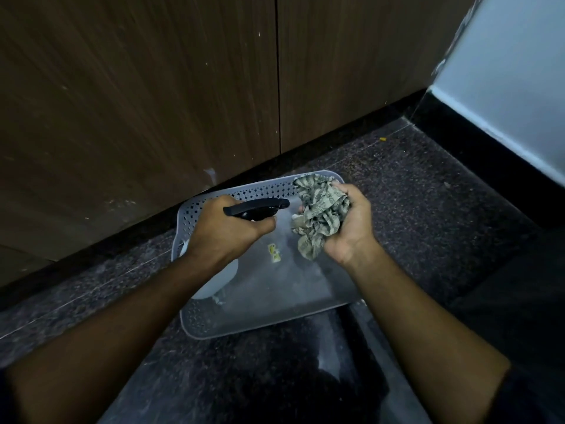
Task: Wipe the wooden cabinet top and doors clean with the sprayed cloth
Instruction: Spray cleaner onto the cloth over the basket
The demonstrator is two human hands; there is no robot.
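Stage: preparation. Left hand (227, 226) grip curled round spray bottle (256, 208), nozzle toward cloth (319, 215) bunched in right hand (351, 223), frame centre. 2 cabinet doors (137, 96), upper frame: specks visible, apparently unwiped.

A single head-worn view is provided, taken from above and directed forward and steeply downward. The wide-angle lens is evidenced by the bowed cabinet doors (137, 102) across the upper frame. Both forearms are seen entering from the bottom corners, with the left hand (226, 228) and right hand (348, 224) near centre at close range. The dark floor (428, 185) is covered below. No second view is supplied.
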